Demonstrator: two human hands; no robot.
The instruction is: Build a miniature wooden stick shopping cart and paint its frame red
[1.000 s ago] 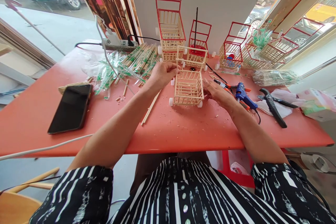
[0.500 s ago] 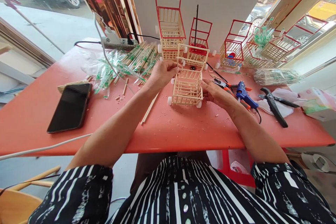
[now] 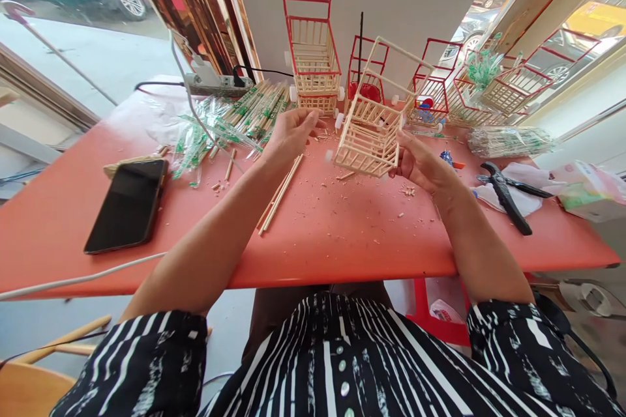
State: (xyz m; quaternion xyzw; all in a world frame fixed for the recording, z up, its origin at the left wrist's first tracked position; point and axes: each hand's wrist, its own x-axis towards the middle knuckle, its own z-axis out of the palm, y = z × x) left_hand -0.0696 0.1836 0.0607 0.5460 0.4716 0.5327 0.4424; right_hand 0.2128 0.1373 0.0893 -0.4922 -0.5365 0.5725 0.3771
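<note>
Head view: the right hand [image 3: 421, 166] grips the pale bamboo-stick toy cart [image 3: 370, 137] by its right side, holding it tilted above the red tabletop [image 3: 342, 228]. The left hand [image 3: 289, 133], at the cart's nine o'clock, is loosely open and apart from it. A black smartphone [image 3: 126, 203] lies at eight o'clock, black pliers [image 3: 503, 195] at three.

Black-white striped buttoned shirt, short sleeves, bare forearms.
</note>
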